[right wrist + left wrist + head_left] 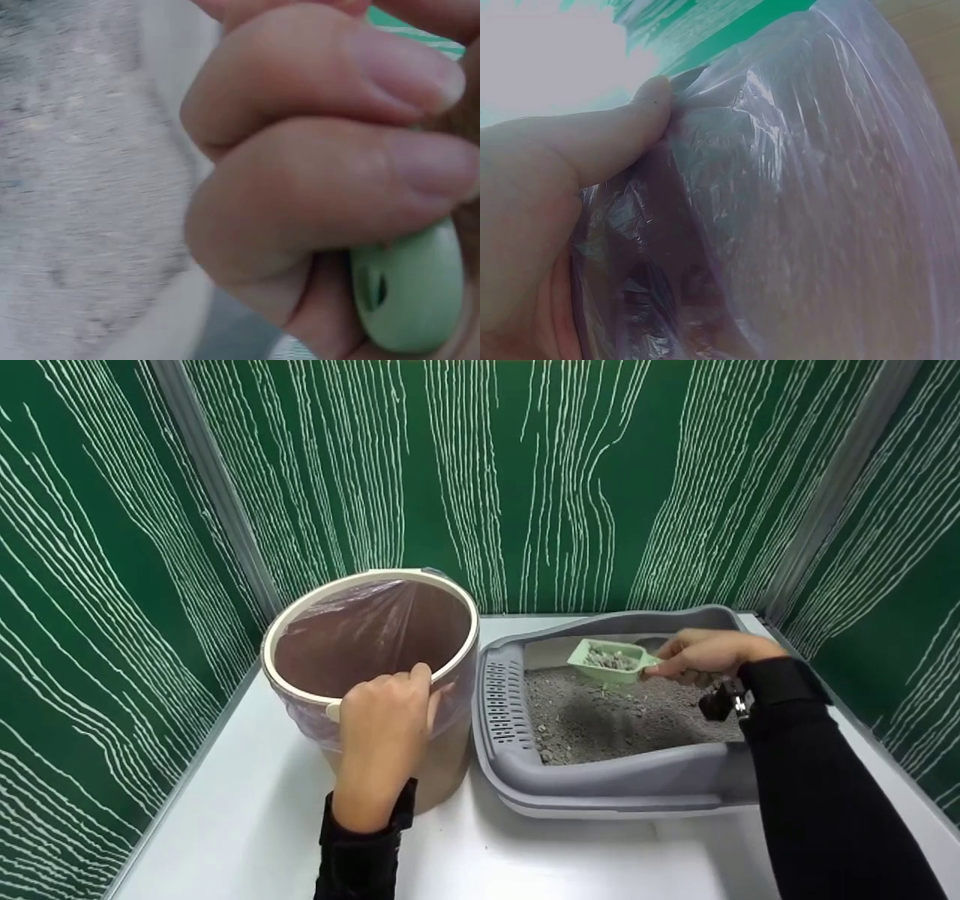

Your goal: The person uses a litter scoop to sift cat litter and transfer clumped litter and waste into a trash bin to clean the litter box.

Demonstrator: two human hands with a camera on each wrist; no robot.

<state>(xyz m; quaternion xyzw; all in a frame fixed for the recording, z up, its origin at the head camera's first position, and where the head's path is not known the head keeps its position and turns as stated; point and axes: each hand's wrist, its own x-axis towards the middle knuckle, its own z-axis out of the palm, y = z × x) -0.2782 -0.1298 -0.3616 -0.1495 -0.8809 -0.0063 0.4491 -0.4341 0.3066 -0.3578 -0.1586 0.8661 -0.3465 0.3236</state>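
My left hand (386, 720) grips the near rim of a round trash can (439, 761), which tilts toward the right. Its thin translucent bag (802, 187) folds over the rim, and the left thumb presses on it in the left wrist view. My right hand (705, 652) holds a green litter scoop (611, 660) by its handle, fingers curled round the handle end (412, 292) in the right wrist view. Clumps and bits of litter lie in the scoop. It hangs over the grey litter (600, 727) in a litter box (622, 780), its tip pointing left toward the can.
The can and the litter box stand side by side on a white table (540, 855). A perforated ledge (506, 701) runs along the box's left side. Green panels (525, 472) with white wavy lines close in the back and both sides.
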